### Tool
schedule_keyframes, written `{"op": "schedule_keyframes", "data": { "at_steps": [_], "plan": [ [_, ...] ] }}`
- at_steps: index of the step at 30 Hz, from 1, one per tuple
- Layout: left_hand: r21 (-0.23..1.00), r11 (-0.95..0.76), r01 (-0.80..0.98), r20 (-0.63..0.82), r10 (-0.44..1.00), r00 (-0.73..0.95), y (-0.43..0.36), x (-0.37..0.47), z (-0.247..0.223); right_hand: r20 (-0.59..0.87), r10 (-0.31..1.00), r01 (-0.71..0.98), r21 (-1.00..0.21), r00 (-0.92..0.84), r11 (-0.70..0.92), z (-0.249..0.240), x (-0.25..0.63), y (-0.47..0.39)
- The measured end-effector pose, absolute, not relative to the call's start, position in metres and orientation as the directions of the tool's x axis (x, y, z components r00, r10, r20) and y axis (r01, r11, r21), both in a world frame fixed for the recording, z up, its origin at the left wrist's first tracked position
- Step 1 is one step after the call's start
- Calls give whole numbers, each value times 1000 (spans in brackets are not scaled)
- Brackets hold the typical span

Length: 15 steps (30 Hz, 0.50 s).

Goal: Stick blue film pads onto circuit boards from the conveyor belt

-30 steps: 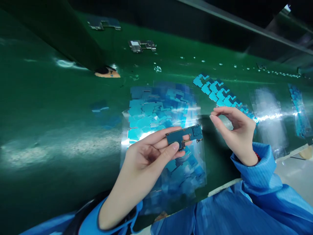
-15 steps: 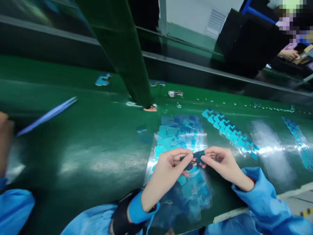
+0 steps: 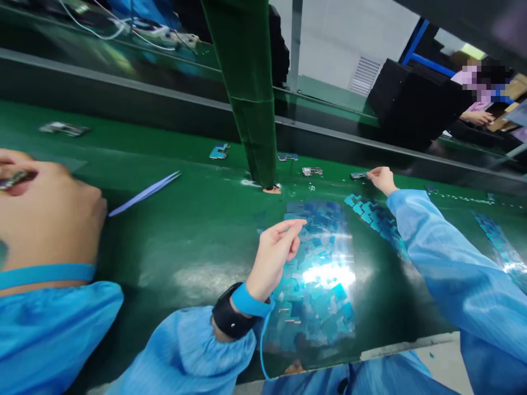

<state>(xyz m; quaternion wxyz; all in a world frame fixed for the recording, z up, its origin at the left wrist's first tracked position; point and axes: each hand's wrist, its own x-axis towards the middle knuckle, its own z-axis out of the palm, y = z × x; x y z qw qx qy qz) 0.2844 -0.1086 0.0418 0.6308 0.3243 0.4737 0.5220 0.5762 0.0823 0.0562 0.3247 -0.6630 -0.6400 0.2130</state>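
Observation:
My left hand (image 3: pixel 274 255), with a blue band and a black strap at its wrist, hovers at the left side of a clear sheet (image 3: pixel 321 219) covered with blue pieces. Its thumb and index finger are pinched together; anything between them is too small to make out. Farther off, my right hand (image 3: pixel 381 179) reaches to the back of the green table and grips the right end of a small dark circuit board (image 3: pixel 358 176). A diagonal strip of light blue pieces (image 3: pixel 368 213) lies below that hand, partly behind my sleeve.
A green post (image 3: pixel 257 120) rises behind the sheet. Small boards (image 3: pixel 312 171) lie near it. Blue tweezers (image 3: pixel 145 193) rest to the left, beside another person's hand (image 3: pixel 57 214) holding a small part. Farther blue pieces (image 3: pixel 494 230) lie right; another person (image 3: pixel 477 117) is at the back right.
My hands have parted. The right one has moved to the back of the table with the dark board; the left one has drawn back slightly. The neighbour's hand has come further into view.

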Motion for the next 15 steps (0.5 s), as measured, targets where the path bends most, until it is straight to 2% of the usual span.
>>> {"op": "schedule_keyframes", "data": {
  "at_steps": [3,7,11,15],
  "plan": [
    [889,238,-390,-264,964,-15,-105,282,40,218,976,794,-595,9,126,41,562,99],
    [882,220,-417,-259,965,-39,-103,281,39,201,956,820,-495,-214,288,20,514,126],
    [885,182,-430,-252,961,-111,-99,278,38,133,920,793,-471,-369,386,7,479,150],
    [883,164,-440,-257,953,-161,-97,277,37,126,901,767,-484,-415,421,5,481,154]
  ]
}}
